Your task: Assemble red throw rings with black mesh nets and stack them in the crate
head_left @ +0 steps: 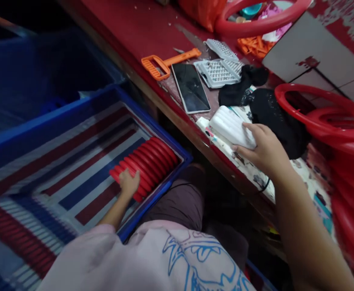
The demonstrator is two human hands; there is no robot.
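Observation:
My left hand (128,182) reaches down into a blue crate (152,198) and presses its curled fingers against the near end of a row of red round pieces (148,161) stacked on edge. My right hand (263,148) rests on the table edge with fingers wrapped over a white ribbed block (229,125). A black band sits on that wrist.
On the red table (140,28) lie a dark phone (190,87), an orange handled tool (167,62), grey grid pieces (219,70), black cloth (270,109) and red plastic rings (331,117). The crate is lined with striped sheeting (74,161).

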